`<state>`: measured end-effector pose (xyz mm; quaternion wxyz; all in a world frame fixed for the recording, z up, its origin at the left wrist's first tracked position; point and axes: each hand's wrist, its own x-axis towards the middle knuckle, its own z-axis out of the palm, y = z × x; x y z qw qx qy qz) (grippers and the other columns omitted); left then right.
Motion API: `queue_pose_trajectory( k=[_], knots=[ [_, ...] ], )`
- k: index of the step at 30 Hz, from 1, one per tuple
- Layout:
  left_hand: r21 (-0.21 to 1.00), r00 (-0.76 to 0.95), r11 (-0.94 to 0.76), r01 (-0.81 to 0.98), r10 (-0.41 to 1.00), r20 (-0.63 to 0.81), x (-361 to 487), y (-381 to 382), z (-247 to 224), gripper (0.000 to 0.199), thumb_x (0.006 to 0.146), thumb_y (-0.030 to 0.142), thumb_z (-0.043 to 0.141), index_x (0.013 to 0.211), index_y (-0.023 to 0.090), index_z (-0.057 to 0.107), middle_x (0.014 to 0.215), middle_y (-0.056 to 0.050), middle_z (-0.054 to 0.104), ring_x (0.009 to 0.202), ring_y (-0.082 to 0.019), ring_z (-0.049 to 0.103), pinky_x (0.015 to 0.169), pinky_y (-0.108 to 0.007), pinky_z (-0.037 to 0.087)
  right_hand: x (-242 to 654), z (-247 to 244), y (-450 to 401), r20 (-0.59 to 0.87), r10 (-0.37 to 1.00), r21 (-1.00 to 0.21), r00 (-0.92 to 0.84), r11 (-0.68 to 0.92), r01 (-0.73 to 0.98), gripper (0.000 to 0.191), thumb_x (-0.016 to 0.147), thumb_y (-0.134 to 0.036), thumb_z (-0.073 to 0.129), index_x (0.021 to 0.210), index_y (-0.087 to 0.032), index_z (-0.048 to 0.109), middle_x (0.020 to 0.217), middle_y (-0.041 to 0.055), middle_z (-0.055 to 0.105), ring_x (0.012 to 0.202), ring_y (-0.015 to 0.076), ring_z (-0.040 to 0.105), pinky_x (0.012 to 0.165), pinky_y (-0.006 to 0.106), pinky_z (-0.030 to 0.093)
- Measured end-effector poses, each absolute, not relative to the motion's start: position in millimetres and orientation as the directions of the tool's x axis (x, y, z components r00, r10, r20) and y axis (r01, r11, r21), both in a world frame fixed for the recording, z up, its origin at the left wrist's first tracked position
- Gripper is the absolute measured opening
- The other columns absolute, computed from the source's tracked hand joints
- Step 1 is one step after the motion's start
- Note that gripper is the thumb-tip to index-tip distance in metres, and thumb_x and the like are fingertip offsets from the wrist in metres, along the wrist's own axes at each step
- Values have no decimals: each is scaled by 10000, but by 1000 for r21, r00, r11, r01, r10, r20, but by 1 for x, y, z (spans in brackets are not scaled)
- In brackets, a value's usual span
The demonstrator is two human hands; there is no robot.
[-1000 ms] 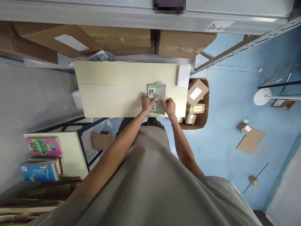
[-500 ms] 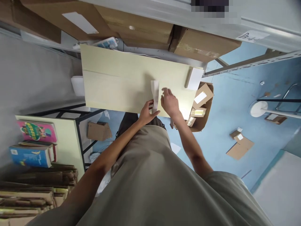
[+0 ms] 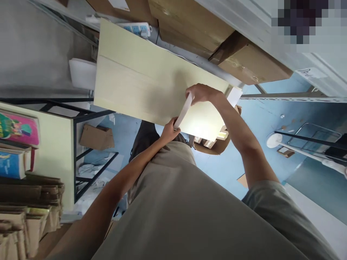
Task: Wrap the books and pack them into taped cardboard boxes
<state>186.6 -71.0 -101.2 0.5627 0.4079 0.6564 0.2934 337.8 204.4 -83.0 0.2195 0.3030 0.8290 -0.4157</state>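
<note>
Over the pale yellow tabletop (image 3: 130, 83) I hold a narrow white strip (image 3: 183, 112), perhaps folded paper or card; its exact kind is not clear. My left hand (image 3: 170, 131) grips the lower end of the strip near the table's front edge, thumb on one side and fingers on the other. At the upper end, my right hand (image 3: 199, 94) is closed around it with bent fingers. The strip slants from lower left to upper right between both hands. A white box (image 3: 234, 96) stands at the table's right end, partly behind my right forearm.
Cardboard boxes (image 3: 195, 29) line the shelf behind the table, beside a power strip (image 3: 137, 28). To the left, books (image 3: 16, 126) and flattened cardboard (image 3: 29, 202) lie on another table. An open carton (image 3: 217, 147) with small boxes stands below the right end. A white-based stand (image 3: 274, 140) is farther right.
My right hand has moved up and taken hold of the strip's upper end. The strip now slants rightward instead of standing nearly straight. The whole view has turned and shifted.
</note>
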Motion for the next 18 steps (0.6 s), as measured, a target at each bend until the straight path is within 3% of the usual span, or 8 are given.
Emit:
queue_pose_trajectory(
  k=[2,5,7,9,13,18],
  knots=[
    [785,-111,618,52,785,-610,179,-74,-110,437,775,211,712,1210,172,702,1207,-121,772,1170,-330,718,1085,-479,560,324,-88,211,-650,296,-548,-700,455,702,521,772,-517,945,1144,-199,765,1106,52,724,1157,309,672,1032,456,518],
    [588,-175,730,-349,566,-806,167,-75,-125,220,740,268,770,925,200,672,994,-75,759,1067,-275,735,1055,-463,588,300,-99,216,-673,301,-535,-676,434,725,630,741,-542,965,1201,-178,735,1140,71,727,1139,313,671,1014,430,521],
    [406,-107,697,-591,431,-896,159,-72,-135,222,731,283,785,838,214,604,963,-59,743,1031,-229,744,1041,-436,608,285,-110,213,-687,344,-498,-640,418,760,671,748,-540,965,1243,-166,710,1190,92,728,1147,321,672,1027,427,522],
    [267,-17,670,-693,355,-935,149,-68,-144,246,739,306,794,837,219,586,985,-60,749,1020,-217,759,1015,-418,629,271,-122,206,-705,414,-427,-576,400,811,659,778,-505,955,1269,-154,691,1240,119,724,1180,338,672,1068,446,512],
    [217,22,768,-603,287,-958,135,-61,-159,274,799,419,780,921,220,635,941,-97,784,972,-279,792,866,-424,674,256,-145,186,-689,558,-312,-463,348,884,617,811,-362,945,1313,-136,667,1314,160,705,1302,381,638,1169,520,473],
    [354,116,924,-144,371,-921,139,-59,-159,357,910,540,661,817,199,712,904,-172,822,774,-290,773,687,-411,654,246,-165,161,-610,674,-388,-418,206,898,611,885,-452,868,1347,-116,652,1362,216,661,1418,433,560,1198,684,449]
  ],
)
